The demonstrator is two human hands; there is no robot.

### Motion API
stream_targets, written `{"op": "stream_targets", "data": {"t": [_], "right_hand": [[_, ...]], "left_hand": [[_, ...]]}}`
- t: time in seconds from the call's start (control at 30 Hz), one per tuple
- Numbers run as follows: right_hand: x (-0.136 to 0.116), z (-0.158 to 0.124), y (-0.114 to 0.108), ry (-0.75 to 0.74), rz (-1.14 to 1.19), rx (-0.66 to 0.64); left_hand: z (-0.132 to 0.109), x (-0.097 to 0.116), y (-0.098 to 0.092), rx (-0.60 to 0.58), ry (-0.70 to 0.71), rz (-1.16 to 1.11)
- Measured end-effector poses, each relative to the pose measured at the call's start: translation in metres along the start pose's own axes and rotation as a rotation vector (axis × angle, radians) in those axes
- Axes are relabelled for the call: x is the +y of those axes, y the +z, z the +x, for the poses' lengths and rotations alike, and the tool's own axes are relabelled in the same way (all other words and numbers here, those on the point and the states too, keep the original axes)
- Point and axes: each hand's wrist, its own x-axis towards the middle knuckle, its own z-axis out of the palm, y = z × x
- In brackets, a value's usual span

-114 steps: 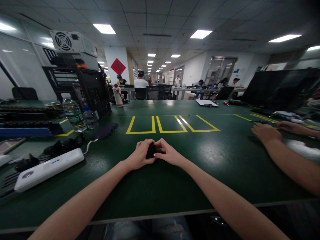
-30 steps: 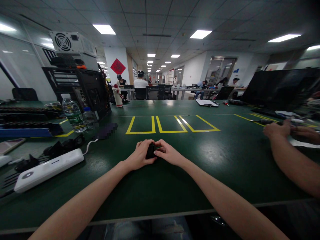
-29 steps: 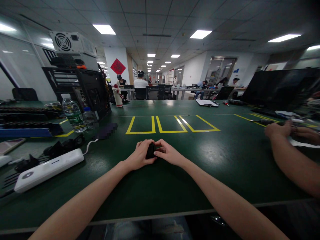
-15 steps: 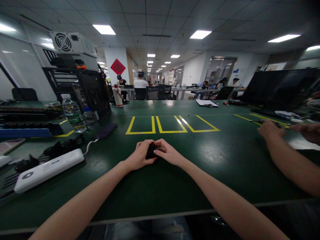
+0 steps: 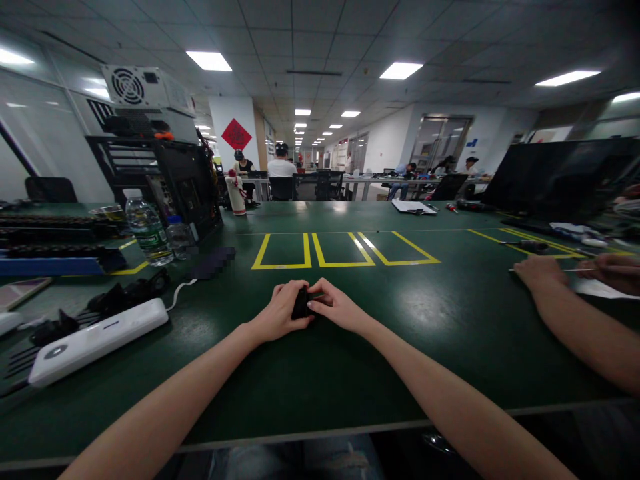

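Note:
Both my hands meet at the middle of the green table [image 5: 450, 313], resting on its surface. My left hand [image 5: 278, 315] and my right hand [image 5: 336, 309] are curled around a small black object [image 5: 301, 303] held between them. Fingers of both hands press on it. Most of the object is hidden, so I cannot make out what it is. Just beyond my hands lie three yellow-taped rectangles [image 5: 340, 250] on the table.
A white power strip [image 5: 95, 340] with a cord lies at the left, by black parts [image 5: 125, 293], water bottles [image 5: 147, 230] and a black computer case [image 5: 185, 183]. A co-worker's hands [image 5: 543, 273] work at the right near a dark monitor [image 5: 555, 177]. Other people sit at far tables.
My hands have stayed put on the small black object. The co-worker's hands at the right have shifted about, now lower and holding a thin tool.

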Motion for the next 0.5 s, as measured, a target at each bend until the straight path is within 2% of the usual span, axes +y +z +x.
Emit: {"op": "stream_targets", "data": {"t": [0.23, 0.5], "right_hand": [[0.0075, 0.0030, 0.0004, 0.055, 0.011, 0.016], [0.0022, -0.0007, 0.0001, -0.008, 0.003, -0.018]], "left_hand": [[-0.0002, -0.0007, 0.0022, 0.017, 0.006, 0.000], [-0.0003, -0.0004, 0.0011, 0.008, 0.004, -0.001]]}}
